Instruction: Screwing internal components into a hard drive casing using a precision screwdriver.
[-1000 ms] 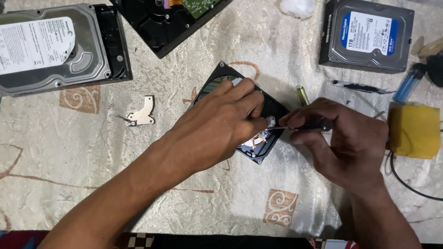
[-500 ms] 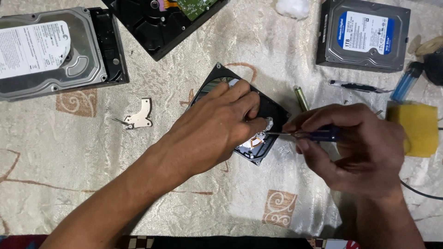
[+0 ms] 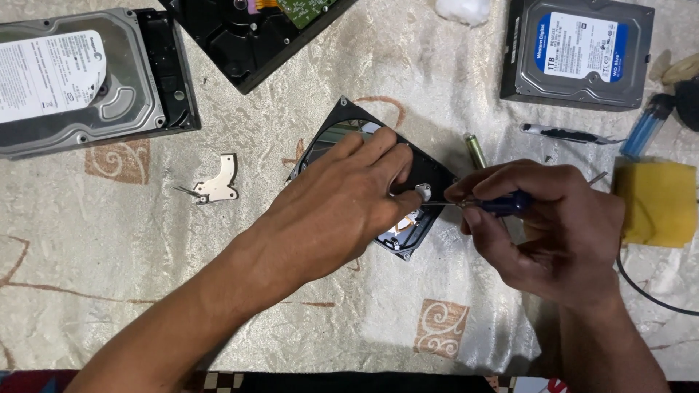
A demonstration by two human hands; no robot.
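Note:
An opened small black hard drive (image 3: 429,173) lies at the middle of the cloth, its shiny platter partly showing. My left hand (image 3: 342,204) rests flat on top of it, fingers pressing the casing and covering most of it. My right hand (image 3: 553,225) grips a blue-handled screwdriver (image 3: 502,204), whose thin shaft points left to the drive's right corner beside my left fingertips.
A large silver drive (image 3: 73,80) lies top left, an opened black drive (image 3: 255,29) top centre, a blue-labelled drive (image 3: 579,51) top right. A small metal bracket (image 3: 217,180), a yellow sponge (image 3: 655,200), a blue lighter (image 3: 646,135), tweezers (image 3: 568,134) and a small metal cylinder (image 3: 476,151) lie around.
My right hand has shifted a little right and turned, bringing the blue screwdriver handle into view. My left hand stays on the drive.

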